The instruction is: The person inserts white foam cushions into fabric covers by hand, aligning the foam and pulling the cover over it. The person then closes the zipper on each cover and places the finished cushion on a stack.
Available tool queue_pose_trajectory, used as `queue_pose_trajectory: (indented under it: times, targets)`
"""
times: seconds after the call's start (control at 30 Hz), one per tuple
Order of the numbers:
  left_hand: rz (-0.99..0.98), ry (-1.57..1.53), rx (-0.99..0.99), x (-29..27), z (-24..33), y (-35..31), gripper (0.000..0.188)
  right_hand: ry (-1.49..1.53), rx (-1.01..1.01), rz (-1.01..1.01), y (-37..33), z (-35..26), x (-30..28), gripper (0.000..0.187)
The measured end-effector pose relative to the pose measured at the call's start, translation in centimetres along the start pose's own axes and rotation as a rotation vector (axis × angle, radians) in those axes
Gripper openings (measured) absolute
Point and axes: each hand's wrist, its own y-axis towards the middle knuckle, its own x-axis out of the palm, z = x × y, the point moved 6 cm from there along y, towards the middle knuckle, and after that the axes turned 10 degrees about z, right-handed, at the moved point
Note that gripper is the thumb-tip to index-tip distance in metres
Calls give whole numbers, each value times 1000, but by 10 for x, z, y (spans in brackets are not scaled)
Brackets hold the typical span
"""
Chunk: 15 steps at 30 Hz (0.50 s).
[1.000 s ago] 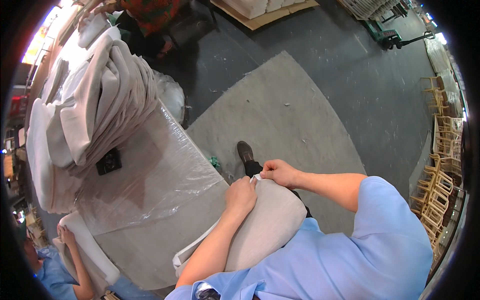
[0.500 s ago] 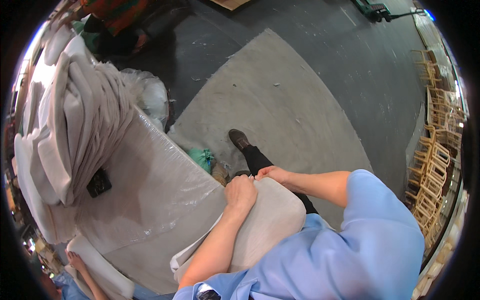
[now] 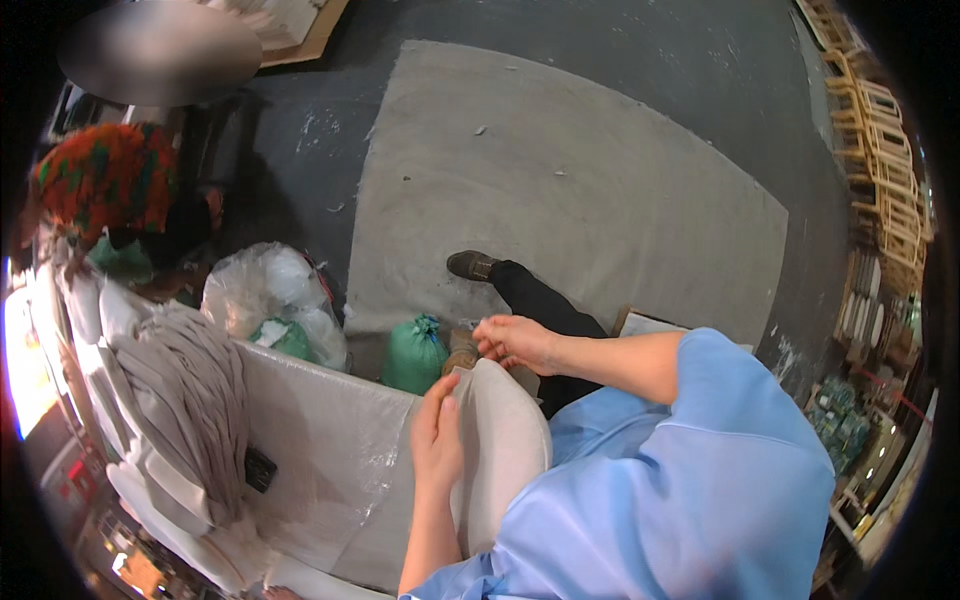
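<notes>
A light grey padded cushion [image 3: 506, 420] stands on its side between my body and the plastic-covered table [image 3: 330, 415]. Along its left face my left hand [image 3: 438, 435] is held upright, fingers stretched, nothing visible in it. Just above the cushion's far end is my right hand [image 3: 516, 342], its thumb and fingers drawn together in a pinch. Whatever may be between those fingertips is too small to make out.
Grey fabric covers [image 3: 190, 370] are piled at the table's left, beside a black phone-like object [image 3: 260, 470]. Beyond the table stand a green sack [image 3: 415, 352] and clear plastic bags [image 3: 270, 290]. Wooden frames [image 3: 885, 170] line the right. A person in orange-green clothing [image 3: 110, 180] is at far left.
My view has swung to the left. Both hands were together at the cushion's far edge; now they are apart, the left with fingers straightened, the right lifted off the edge. The cushion has tipped more upright.
</notes>
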Motion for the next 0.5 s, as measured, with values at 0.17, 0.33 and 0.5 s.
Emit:
queue_pose_trajectory:
  times: [0.17,0.33,0.5]
  targets:
    - [-66,-342,-157,19,10,-29,50,305,-118,94,-31,-20,6,72]
    - [-120,-339,-98,45,-2,-24,54,370,-170,-15,-37,-19,39,92]
    - [-140,-383,-67,53,-17,-10,58,351,-142,-34,-25,-9,46,100]
